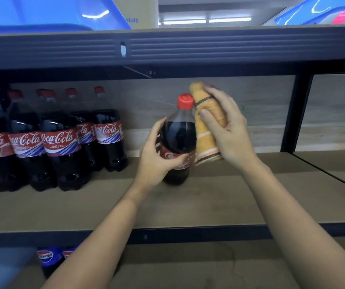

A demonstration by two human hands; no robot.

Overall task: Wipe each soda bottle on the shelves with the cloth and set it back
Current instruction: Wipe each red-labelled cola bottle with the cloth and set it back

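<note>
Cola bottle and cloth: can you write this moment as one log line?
left hand grips cola bottle | right hand holds orange cloth against it | bottle upright on shelf

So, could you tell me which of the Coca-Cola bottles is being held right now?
The Coca-Cola bottle standing apart, right of the row: the left hand grips its label, and the right hand presses the orange cloth against it.

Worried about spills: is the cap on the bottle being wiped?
On. The red cap sits on the neck of the bottle, held by the left hand; tightness cannot be told.
</note>
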